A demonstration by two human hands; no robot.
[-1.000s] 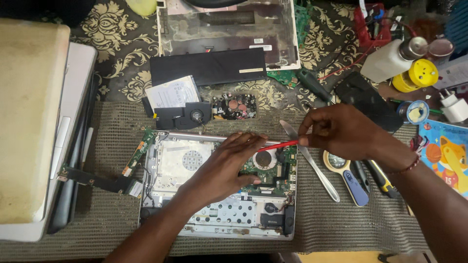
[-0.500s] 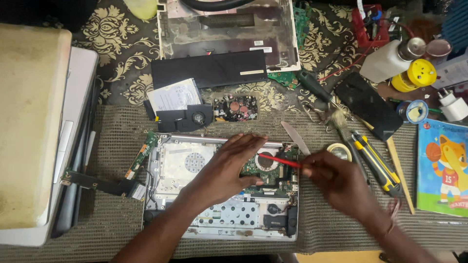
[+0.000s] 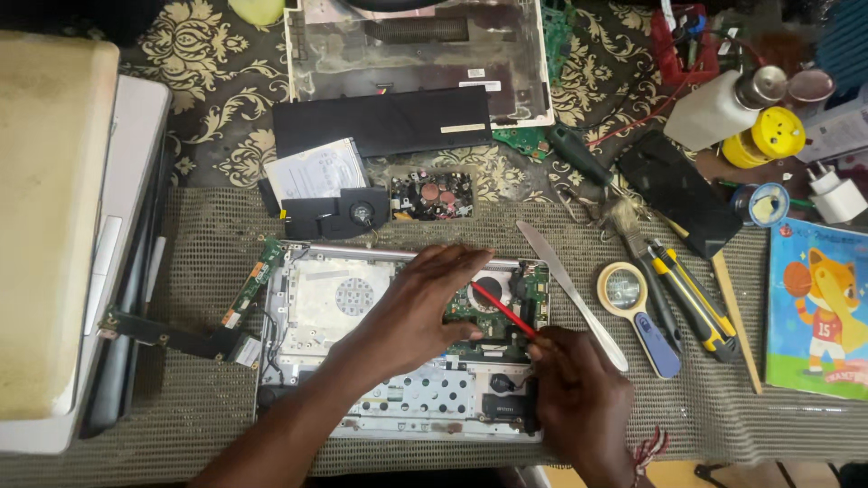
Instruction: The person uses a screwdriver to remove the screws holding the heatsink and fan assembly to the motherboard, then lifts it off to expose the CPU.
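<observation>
red screwdriver [image 3: 503, 307] is slanting over the opened laptop base [image 3: 362, 298], right hand [image 3: 579, 398] fingers grasping its handle end; left hand [image 3: 420, 312] is lying released across the green board [image 3: 484, 321].

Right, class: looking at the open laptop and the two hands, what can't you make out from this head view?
- Tip of the red tool: hidden under the left hand.
- Part of the green circuit board: covered by both hands.
- Right hand: wrist cut off by the bottom edge.
- Screws in the laptop chassis: too small to tell.
</observation>
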